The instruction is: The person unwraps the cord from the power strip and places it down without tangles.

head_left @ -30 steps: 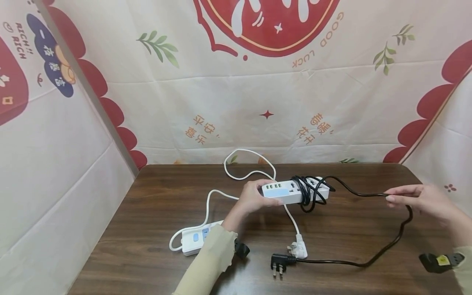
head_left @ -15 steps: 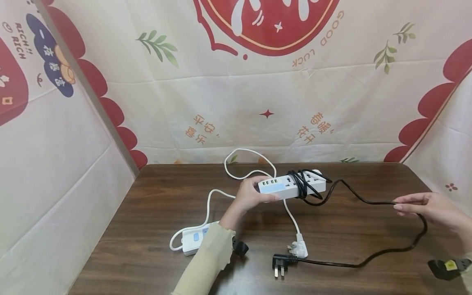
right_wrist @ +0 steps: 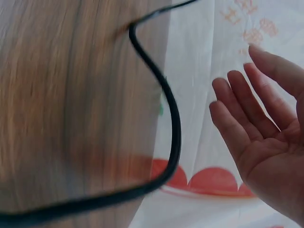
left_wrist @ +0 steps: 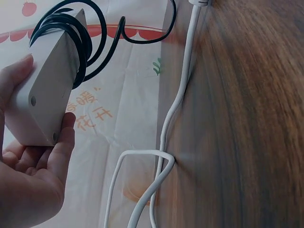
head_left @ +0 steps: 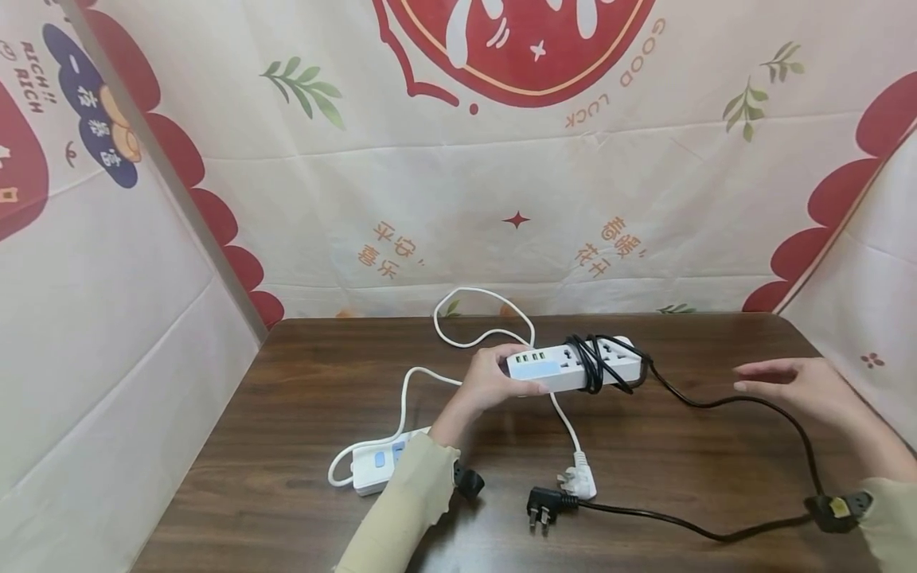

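Note:
My left hand (head_left: 494, 377) grips one end of a white power strip (head_left: 536, 370), thumb along its near side and fingers behind, as the left wrist view also shows. Black cord (head_left: 593, 366) is wound several times around the strip's other half. From there the loose cord (head_left: 705, 404) runs right and curves back to a black plug (head_left: 548, 505) lying on the table. To the right of the strip, my right hand (head_left: 809, 387) hovers apart from the cord. In the right wrist view that hand (right_wrist: 266, 128) has extended fingers and holds nothing.
A second white power strip (head_left: 375, 468) lies on the brown table (head_left: 272, 446), partly hidden by my left forearm. Its white cord (head_left: 403, 398) loops toward the back and ends in a white plug (head_left: 579, 479) beside the black one. Printed cloth (head_left: 466, 191) hangs behind the table.
My right hand has let go of the black cord and moved left and slightly up. The freed cord has sagged. My left hand still holds the strip, shifted slightly right.

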A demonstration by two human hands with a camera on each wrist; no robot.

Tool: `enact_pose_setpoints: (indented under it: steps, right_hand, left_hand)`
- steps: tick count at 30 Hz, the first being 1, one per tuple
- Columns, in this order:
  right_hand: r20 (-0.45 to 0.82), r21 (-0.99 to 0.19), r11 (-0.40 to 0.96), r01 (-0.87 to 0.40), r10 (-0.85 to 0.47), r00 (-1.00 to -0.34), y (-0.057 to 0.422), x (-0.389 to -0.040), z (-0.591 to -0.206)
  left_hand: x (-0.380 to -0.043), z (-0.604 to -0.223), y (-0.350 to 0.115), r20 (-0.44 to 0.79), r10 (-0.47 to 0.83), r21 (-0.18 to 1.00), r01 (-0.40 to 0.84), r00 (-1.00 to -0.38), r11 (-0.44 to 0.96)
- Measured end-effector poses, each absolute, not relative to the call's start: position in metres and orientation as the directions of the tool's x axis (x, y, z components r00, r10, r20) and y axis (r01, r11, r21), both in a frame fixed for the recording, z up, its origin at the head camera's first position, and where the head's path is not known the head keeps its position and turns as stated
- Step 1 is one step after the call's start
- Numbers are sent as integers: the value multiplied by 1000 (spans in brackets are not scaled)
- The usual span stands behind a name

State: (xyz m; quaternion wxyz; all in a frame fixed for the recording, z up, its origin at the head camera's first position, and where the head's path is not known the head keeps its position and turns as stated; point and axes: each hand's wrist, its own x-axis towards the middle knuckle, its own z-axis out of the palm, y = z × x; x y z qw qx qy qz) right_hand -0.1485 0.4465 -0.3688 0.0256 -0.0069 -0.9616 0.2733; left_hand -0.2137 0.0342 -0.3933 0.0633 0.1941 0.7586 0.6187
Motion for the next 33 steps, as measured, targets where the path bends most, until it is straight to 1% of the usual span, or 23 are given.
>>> enact_pose_setpoints:
  steps: [4, 12, 19, 25, 30, 33]
  right_hand:
    - [0, -553, 833, -28, -34, -999, 427, -156, -365]
    - [-59, -614, 787, -53, -112, -992, 397, -170, -375]
    - [-54, -656, 752, -64, -132, -990, 381, -176, -383]
    - [-40, -760, 647, -58, -135, -990, 371, -179, -388]
    - [-29, -820, 570, -39, -110, -994, 368, -183, -390]
    - [-39, -847, 531, -32, -123, -992, 366, -185, -390]
  left_hand:
    - [-214, -392, 34, 153, 372, 962, 223, -916, 154]
    - [-215, -390, 34, 158, 383, 964, 226, -910, 140]
    - [-213, -388, 33, 163, 391, 963, 232, -906, 137]
    - [-212, -387, 34, 151, 393, 962, 226, -907, 153]
    - [-212, -387, 32, 151, 390, 964, 223, -908, 146]
    - [-212, -387, 32, 154, 390, 966, 221, -908, 134]
